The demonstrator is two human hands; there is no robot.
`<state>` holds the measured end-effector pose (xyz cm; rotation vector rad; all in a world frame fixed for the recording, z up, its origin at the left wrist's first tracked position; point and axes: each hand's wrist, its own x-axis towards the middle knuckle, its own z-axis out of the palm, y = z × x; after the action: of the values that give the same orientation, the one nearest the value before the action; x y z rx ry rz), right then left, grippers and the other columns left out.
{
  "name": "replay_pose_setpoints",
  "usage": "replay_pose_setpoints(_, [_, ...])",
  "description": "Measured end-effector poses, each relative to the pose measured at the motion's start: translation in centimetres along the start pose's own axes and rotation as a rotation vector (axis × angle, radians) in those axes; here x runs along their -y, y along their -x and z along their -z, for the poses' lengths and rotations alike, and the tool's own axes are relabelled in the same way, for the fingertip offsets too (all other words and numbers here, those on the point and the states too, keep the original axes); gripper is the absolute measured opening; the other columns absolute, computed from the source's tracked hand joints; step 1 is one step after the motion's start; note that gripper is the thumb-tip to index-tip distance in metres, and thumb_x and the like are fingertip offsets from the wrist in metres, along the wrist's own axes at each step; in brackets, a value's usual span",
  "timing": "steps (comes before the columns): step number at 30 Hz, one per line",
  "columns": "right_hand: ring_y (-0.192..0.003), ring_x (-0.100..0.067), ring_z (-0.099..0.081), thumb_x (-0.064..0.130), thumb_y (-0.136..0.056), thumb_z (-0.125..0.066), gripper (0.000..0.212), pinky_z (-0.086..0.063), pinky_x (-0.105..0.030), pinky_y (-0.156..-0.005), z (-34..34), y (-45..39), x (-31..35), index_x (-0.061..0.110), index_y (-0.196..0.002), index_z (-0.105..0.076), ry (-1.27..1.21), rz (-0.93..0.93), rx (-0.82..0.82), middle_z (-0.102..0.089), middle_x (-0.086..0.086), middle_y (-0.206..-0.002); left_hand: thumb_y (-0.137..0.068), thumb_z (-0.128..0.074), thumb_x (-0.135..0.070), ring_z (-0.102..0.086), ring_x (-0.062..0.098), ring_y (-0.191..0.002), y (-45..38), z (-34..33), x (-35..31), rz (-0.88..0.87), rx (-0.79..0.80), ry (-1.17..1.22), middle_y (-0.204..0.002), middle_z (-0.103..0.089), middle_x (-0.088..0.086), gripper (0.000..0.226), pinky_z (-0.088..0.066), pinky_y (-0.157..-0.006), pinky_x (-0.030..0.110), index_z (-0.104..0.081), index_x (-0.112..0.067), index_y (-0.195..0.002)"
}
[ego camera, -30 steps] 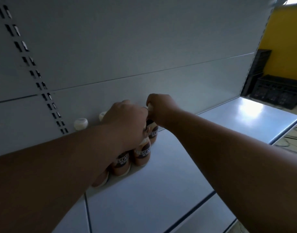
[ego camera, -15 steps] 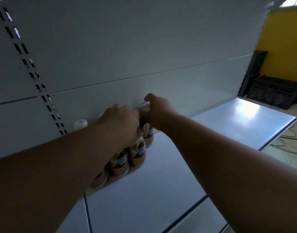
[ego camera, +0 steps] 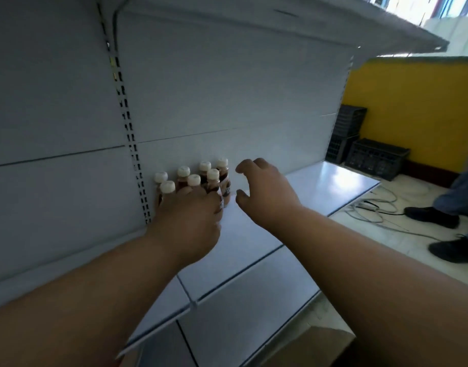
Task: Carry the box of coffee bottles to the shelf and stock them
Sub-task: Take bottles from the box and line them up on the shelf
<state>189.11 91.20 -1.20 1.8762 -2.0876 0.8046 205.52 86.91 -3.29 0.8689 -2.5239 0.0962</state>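
Observation:
Several small brown coffee bottles (ego camera: 222,178) with white caps stand in two rows on the white shelf (ego camera: 254,242), against its back panel beside the slotted upright. My left hand (ego camera: 190,221) lies against the front row with its back to me and its fingers hidden. My right hand (ego camera: 264,192) hovers just right of the bottles, fingers spread, holding nothing. A brown cardboard shape (ego camera: 328,337), perhaps the box, shows below the shelf's front edge.
An upper shelf (ego camera: 280,19) overhangs the bay. Black crates (ego camera: 376,158) stand against a yellow wall at the right. Cables (ego camera: 373,207) trail on the floor, and another person's dark shoes (ego camera: 431,217) stand there.
My right hand has let go of the bottle tops and moved to the right, fingers now apart. My left hand has slid down from the caps. The view has pulled back and up.

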Motion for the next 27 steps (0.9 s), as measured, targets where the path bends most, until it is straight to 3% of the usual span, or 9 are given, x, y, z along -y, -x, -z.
replay_pose_setpoints(5, [-0.104, -0.026, -0.052, 0.026, -0.086, -0.060, 0.039, -0.049, -0.042, -0.082, 5.8, 10.6, 3.3, 0.018, -0.123, -0.053, 0.041, -0.070, -0.055, -0.055, -0.006, -0.115, -0.083, -0.064, -0.042, -0.053, 0.020, -0.098, 8.2, 2.1, -6.0, 0.013, 0.013, 0.066, -0.105, -0.062, -0.002, 0.033, -0.049, -0.078, 0.039, -0.059, -0.024, -0.109])
replay_pose_setpoints(12, [-0.102, -0.021, -0.053, 0.028, -0.084, -0.062, 0.040, -0.049, -0.035, -0.080, 10.9, 24.4, 4.2, 0.021, -0.122, -0.053, 0.063, -0.223, -0.044, -0.055, -0.001, -0.116, -0.084, -0.064, -0.043, -0.051, 0.015, -0.095, 17.2, 1.5, -15.9, -0.086, 0.075, 0.241, -0.104, -0.059, -0.006, 0.031, -0.043, -0.075, 0.030, -0.057, -0.027, -0.110])
replay_pose_setpoints(16, [-0.104, -0.020, -0.053, 0.030, -0.084, -0.063, 0.042, -0.049, -0.037, -0.083, 10.7, 30.6, 0.5, 0.021, -0.124, -0.054, 0.068, -0.341, -0.026, -0.056, -0.002, -0.118, -0.085, -0.062, -0.042, -0.052, 0.016, -0.093, 20.0, -4.2, -20.6, -0.128, 0.241, 0.281, -0.100, -0.058, -0.004, 0.027, -0.050, -0.079, 0.035, -0.056, -0.027, -0.106])
replay_pose_setpoints(20, [-0.100, -0.016, -0.054, 0.031, -0.083, -0.064, 0.040, -0.050, -0.033, -0.080, 8.7, 37.9, -6.0, 0.024, -0.122, -0.055, 0.101, -0.483, 0.009, -0.056, 0.002, -0.112, -0.085, -0.063, -0.042, -0.046, 0.012, -0.086, 22.1, -12.0, -26.6, -0.198, 0.401, 0.304, -0.093, -0.052, -0.008, 0.024, -0.039, -0.070, 0.028, -0.054, -0.029, -0.103])
replay_pose_setpoints(24, [-0.098, -0.014, -0.053, 0.033, -0.085, -0.064, 0.038, -0.046, -0.030, -0.077, 6.0, 44.7, -13.4, 0.024, -0.121, -0.056, 0.111, -0.629, 0.067, -0.055, 0.005, -0.108, -0.086, -0.063, -0.041, -0.050, 0.013, -0.091, 23.7, -20.4, -32.8, -0.219, 0.595, 0.327, -0.101, -0.055, -0.007, 0.030, -0.049, -0.077, 0.031, -0.054, -0.030, -0.113])
replay_pose_setpoints(27, [-0.097, -0.018, -0.055, 0.031, -0.085, -0.065, 0.034, -0.047, -0.033, -0.078, 4.0, 48.3, -18.5, 0.019, -0.116, -0.059, 0.116, -0.699, 0.118, -0.059, -0.001, -0.108, -0.085, -0.062, -0.039, -0.048, 0.016, -0.095, 23.6, -26.5, -36.4, -0.265, 0.745, 0.289, -0.105, -0.055, -0.003, 0.031, -0.043, -0.077, 0.031, -0.054, -0.028, -0.113])
